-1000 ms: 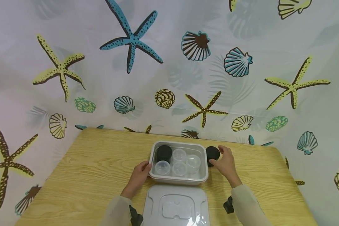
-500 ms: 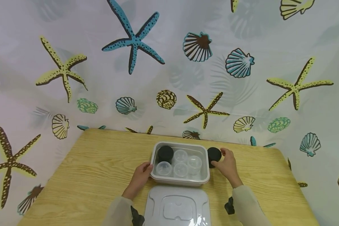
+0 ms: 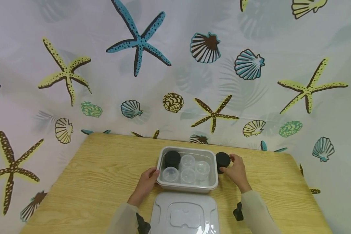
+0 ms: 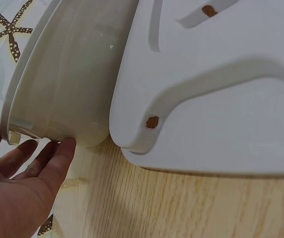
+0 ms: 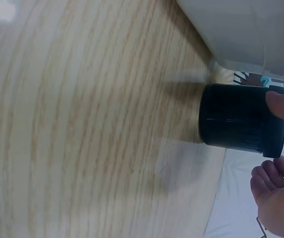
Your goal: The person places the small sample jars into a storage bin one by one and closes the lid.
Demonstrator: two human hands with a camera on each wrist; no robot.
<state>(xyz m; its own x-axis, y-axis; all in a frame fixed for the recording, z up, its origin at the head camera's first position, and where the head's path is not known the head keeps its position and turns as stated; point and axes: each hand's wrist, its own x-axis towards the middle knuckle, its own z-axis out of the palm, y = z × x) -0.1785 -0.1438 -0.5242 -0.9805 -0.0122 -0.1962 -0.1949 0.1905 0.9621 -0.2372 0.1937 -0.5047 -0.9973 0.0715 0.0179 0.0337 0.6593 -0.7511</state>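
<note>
A light grey plastic bin stands on the wooden table, its top uncovered. At its left end my left hand grips the rim, thumb above and fingertips under it, as the left wrist view shows. Inside sit a black jar at the back left and several clear plastic cups. Just outside the bin's right end, a second black jar with a lid stands upright on the table. My right hand pinches it at the lid between thumb and index finger; the other fingers curl below in the right wrist view.
In front of the bin a pale grey lid with moulded grooves lies flat, close to the bin's near side. The wooden table extends left and right. Behind hangs a white curtain printed with starfish and shells.
The head view has shifted very slightly, so everything sits a little further right. Both hands keep their hold, and the bin, lid and jars stay in place.
</note>
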